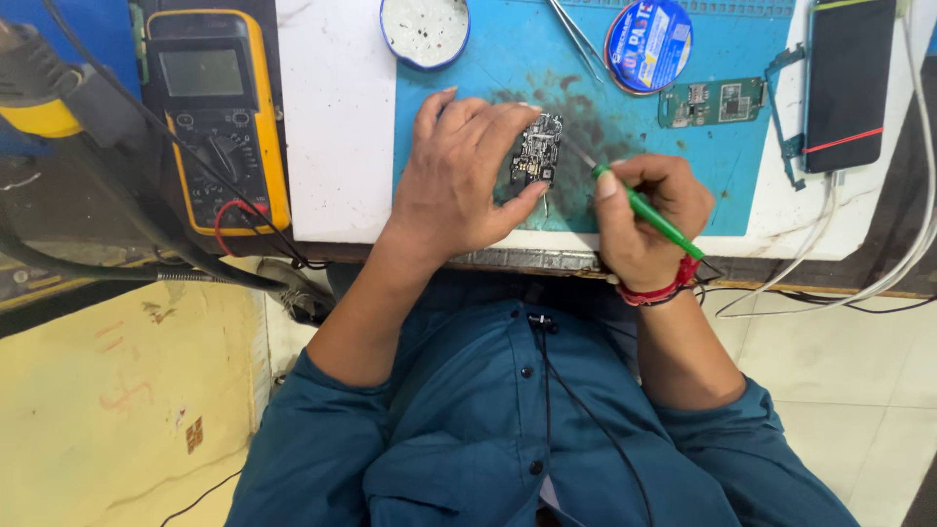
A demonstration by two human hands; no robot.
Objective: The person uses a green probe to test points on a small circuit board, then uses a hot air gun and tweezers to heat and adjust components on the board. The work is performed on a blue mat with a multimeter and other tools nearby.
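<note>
**Two hands on one small board, and little margin for a slip**

Both of my hands meet at the centre of the frame, over the stained blue rubber work mat [673, 166]. My left hand [459, 176] has its fingers closed around the small dark circuit board [538, 149], pinching it between thumb and fingertips and tilting it up off the mat, just above the near edge of the white bench top [337, 117]. My right hand [649, 220] is curled shut around the thin green-handled probe tool [644, 208], whose metal tip reaches up and left to the board's right edge; I cannot tell whether the tip is touching it.

What worries me most is the pinch. The board is held only by its edges, so a push from the tip could twist it out of my fingers, and it sits close enough to the bench edge to drop toward my lap. A skidding tip could also scrape components or jab my left thumb.

Clutter adds risk. Just right of centre in the upper part of the frame lie a green bare circuit board [711, 101], a round blue tin of paste [648, 44] and metal tweezers [576, 34]; a dark phone [847, 83] lies at upper right. At upper left, the yellow multimeter [220, 117] has leads trailing off the bench, which my left elbow could snag.
</note>
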